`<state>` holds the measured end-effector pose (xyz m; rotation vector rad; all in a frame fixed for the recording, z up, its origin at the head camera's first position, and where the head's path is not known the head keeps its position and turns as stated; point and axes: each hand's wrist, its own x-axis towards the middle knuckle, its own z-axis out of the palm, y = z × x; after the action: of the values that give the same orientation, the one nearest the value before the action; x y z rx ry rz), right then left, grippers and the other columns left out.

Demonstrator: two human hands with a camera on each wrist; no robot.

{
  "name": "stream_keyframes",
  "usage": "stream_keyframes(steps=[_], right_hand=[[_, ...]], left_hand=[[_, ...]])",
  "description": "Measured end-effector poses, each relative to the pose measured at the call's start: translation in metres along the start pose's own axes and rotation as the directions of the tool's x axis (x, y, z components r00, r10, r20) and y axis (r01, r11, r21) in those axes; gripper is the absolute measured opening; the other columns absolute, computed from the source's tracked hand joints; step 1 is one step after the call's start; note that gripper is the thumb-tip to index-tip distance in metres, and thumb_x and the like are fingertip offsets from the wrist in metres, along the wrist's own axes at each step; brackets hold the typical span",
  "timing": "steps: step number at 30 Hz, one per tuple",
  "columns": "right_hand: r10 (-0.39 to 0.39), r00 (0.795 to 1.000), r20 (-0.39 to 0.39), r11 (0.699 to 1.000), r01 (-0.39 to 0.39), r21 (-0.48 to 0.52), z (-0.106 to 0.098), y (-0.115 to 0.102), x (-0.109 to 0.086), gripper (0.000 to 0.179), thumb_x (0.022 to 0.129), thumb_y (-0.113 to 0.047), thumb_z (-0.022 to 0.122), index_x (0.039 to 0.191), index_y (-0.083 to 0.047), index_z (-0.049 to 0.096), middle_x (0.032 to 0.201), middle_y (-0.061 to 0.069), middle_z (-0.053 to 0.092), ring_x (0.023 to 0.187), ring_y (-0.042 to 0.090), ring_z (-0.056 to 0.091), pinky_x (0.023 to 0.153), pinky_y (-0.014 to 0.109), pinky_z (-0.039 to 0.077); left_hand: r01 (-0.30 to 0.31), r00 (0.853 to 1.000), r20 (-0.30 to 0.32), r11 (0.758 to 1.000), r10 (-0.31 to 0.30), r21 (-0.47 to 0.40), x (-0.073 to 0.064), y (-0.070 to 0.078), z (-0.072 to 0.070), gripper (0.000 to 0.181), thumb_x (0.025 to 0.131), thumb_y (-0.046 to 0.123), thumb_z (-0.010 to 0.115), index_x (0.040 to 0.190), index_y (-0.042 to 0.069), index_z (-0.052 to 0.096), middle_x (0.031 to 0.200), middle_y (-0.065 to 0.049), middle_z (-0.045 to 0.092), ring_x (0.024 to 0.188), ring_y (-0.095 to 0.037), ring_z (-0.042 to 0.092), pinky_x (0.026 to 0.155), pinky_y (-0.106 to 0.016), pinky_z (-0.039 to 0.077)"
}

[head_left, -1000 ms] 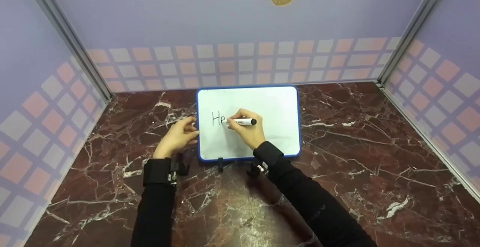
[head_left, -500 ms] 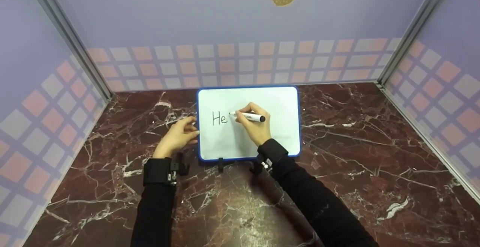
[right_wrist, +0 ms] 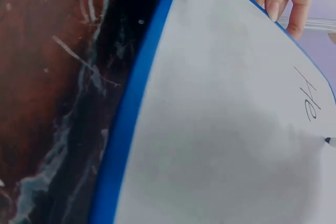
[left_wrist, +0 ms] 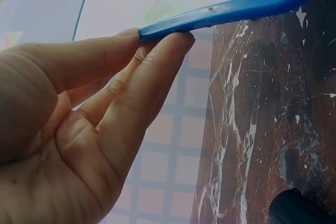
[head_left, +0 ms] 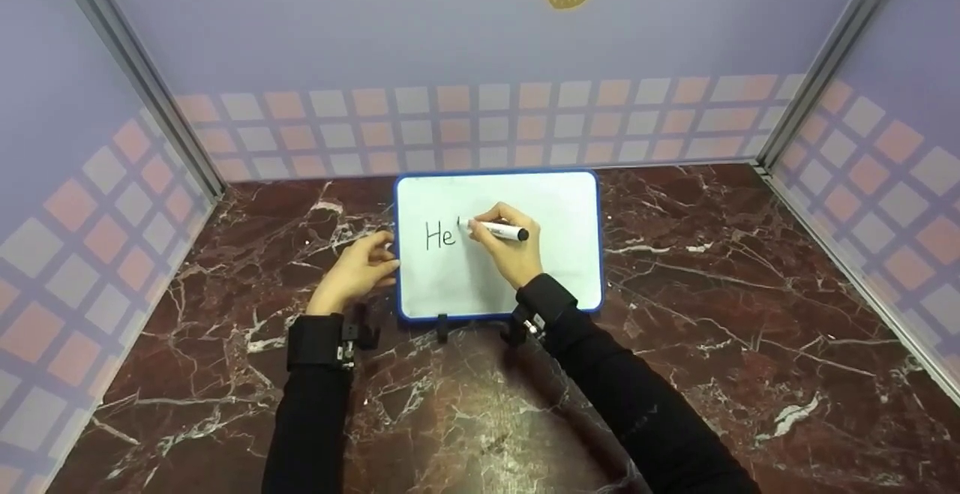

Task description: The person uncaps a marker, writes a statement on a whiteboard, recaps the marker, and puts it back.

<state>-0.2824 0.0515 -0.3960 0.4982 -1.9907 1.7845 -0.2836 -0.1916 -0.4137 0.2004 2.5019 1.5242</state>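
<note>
A whiteboard (head_left: 431, 291) with a blue frame stands propped up, with black "He" lettering (head_left: 440, 236) on its left half. My left hand (head_left: 352, 273) pinches the board's left edge; in the left wrist view the thumb (left_wrist: 100, 59) lies at the front side and a finger (left_wrist: 157, 77) behind. My right hand (head_left: 517, 250) grips a black-capped white marker (head_left: 504, 231) right of the "e". A short dark stroke (head_left: 459, 221) shows near its tip. In the right wrist view, only the marker's tip (right_wrist: 329, 140) shows and the right hand is out of sight.
A black support hook (head_left: 442, 327) sits at the board's lower edge. The dark red marbled tabletop (head_left: 750, 314) extends around the board. Purple walls with a pink and white checked band (head_left: 493, 128) enclose the back and both sides.
The right hand moved right and slightly up from the "e" with the marker; a short stroke now shows right of the letter. The left hand stayed on the board's edge.
</note>
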Motion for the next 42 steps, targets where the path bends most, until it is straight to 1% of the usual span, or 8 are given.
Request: stream_keyframes(steps=[8, 11, 14, 19, 26, 32, 38, 42], right_hand=[[0.017, 0.997, 0.072, 0.999, -0.015, -0.040, -0.005, -0.003, -0.008, 0.013, 0.087, 0.008, 0.066, 0.076, 0.012, 0.061, 0.081, 0.028, 0.071, 0.070, 0.040, 0.071, 0.062, 0.018, 0.059], [0.028, 0.998, 0.061, 0.999, -0.027, -0.020, -0.006, 0.002, -0.007, 0.014, 0.087, 0.010, 0.064, 0.076, 0.014, 0.059, 0.082, 0.031, 0.069, 0.072, 0.046, 0.069, 0.062, 0.018, 0.060], [0.021, 1.000, 0.015, 1.000, -0.020, -0.021, -0.007, 0.014, -0.003, 0.013, 0.087, 0.009, 0.064, 0.077, 0.015, 0.059, 0.080, 0.031, 0.069, 0.072, 0.046, 0.069, 0.061, 0.017, 0.058], [-0.004, 0.999, -0.051, 1.000, 0.003, -0.015, -0.007, 0.027, 0.006, 0.010, 0.087, 0.005, 0.068, 0.081, 0.011, 0.063, 0.085, 0.027, 0.070, 0.074, 0.039, 0.072, 0.066, 0.020, 0.060], [-0.008, 0.999, -0.050, 1.000, 0.009, 0.009, -0.009, 0.033, 0.011, 0.011, 0.087, -0.001, 0.073, 0.084, 0.007, 0.066, 0.090, 0.022, 0.072, 0.077, 0.029, 0.074, 0.070, 0.024, 0.062], [-0.022, 1.000, -0.012, 0.999, 0.021, -0.042, -0.012, 0.032, 0.008, 0.011, 0.087, -0.002, 0.072, 0.080, 0.005, 0.065, 0.083, 0.019, 0.073, 0.070, 0.020, 0.073, 0.065, 0.025, 0.062], [0.008, 0.999, 0.045, 0.999, -0.005, -0.054, -0.017, 0.033, -0.002, 0.014, 0.087, 0.000, 0.069, 0.075, 0.005, 0.062, 0.078, 0.020, 0.073, 0.064, 0.013, 0.070, 0.062, 0.025, 0.061], [0.003, 1.000, 0.028, 0.999, -0.001, -0.049, -0.020, 0.033, -0.005, 0.015, 0.088, 0.001, 0.067, 0.074, 0.005, 0.061, 0.078, 0.020, 0.072, 0.064, 0.015, 0.070, 0.061, 0.024, 0.061]], left_hand=[[0.003, 1.000, 0.002, 1.000, -0.003, 0.016, 0.001, 0.003, -0.001, 0.046, 0.101, -0.002, 0.049, 0.145, -0.007, 0.036, 0.136, -0.036, 0.048, 0.123, -0.045, 0.055, 0.100, -0.048, 0.055], [0.010, 1.000, 0.000, 1.000, -0.010, 0.013, 0.001, 0.001, -0.002, 0.045, 0.101, -0.002, 0.050, 0.144, -0.006, 0.037, 0.134, -0.035, 0.050, 0.121, -0.044, 0.056, 0.099, -0.047, 0.056], [0.013, 1.000, 0.001, 1.000, -0.013, 0.010, 0.000, 0.000, -0.002, 0.044, 0.100, -0.002, 0.050, 0.143, -0.006, 0.037, 0.133, -0.035, 0.051, 0.120, -0.042, 0.057, 0.098, -0.046, 0.057], [0.009, 1.000, 0.000, 1.000, -0.009, 0.001, -0.001, 0.000, -0.002, 0.043, 0.100, -0.002, 0.050, 0.142, -0.006, 0.038, 0.132, -0.035, 0.051, 0.118, -0.040, 0.058, 0.098, -0.046, 0.057], [0.014, 1.000, 0.009, 1.000, -0.014, -0.015, -0.001, 0.001, 0.001, 0.046, 0.100, -0.002, 0.049, 0.144, -0.006, 0.036, 0.136, -0.035, 0.048, 0.122, -0.043, 0.056, 0.100, -0.046, 0.056], [-0.003, 1.000, 0.013, 1.000, 0.003, -0.026, 0.000, 0.001, 0.000, 0.048, 0.100, -0.002, 0.049, 0.146, -0.008, 0.034, 0.138, -0.037, 0.046, 0.124, -0.045, 0.054, 0.100, -0.047, 0.055], [-0.018, 1.000, 0.018, 1.000, 0.018, -0.025, 0.000, 0.000, 0.000, 0.048, 0.100, -0.003, 0.049, 0.145, -0.009, 0.034, 0.136, -0.037, 0.047, 0.123, -0.044, 0.055, 0.101, -0.048, 0.054], [-0.013, 1.000, 0.017, 1.000, 0.014, -0.027, 0.000, -0.001, 0.000, 0.046, 0.100, -0.003, 0.049, 0.144, -0.008, 0.035, 0.134, -0.036, 0.049, 0.120, -0.041, 0.057, 0.100, -0.047, 0.055]])
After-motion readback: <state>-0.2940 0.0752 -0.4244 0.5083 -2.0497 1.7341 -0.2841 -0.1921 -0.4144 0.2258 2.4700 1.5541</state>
